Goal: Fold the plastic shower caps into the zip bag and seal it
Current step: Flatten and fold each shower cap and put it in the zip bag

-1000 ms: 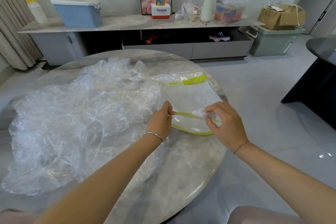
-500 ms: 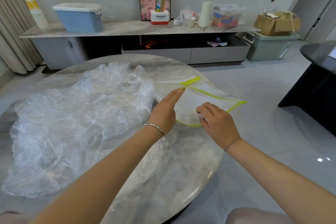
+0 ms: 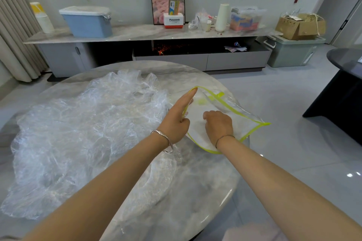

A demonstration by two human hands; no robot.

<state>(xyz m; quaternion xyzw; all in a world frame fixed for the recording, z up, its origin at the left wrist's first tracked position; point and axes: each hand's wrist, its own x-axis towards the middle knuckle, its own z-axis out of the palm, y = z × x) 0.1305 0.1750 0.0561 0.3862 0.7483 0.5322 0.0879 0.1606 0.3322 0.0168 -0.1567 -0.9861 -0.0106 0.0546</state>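
At the right edge of the round marble bench point(image 3: 195, 191), the left grip point(image 3: 179, 117), spread straight, props open the clear zip bag with yellow-green edging point(image 3: 244, 123) while the right grip point(image 3: 218, 125) curls on its near wall; the mouth should gape wide before the crumpled clear plastic shower caps point(image 3: 88, 133), heaped alongside, go in.

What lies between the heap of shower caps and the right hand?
In the head view, the left hand, fingers straight against the yellow rim of the zip bag, lies between the shower caps and the right hand.
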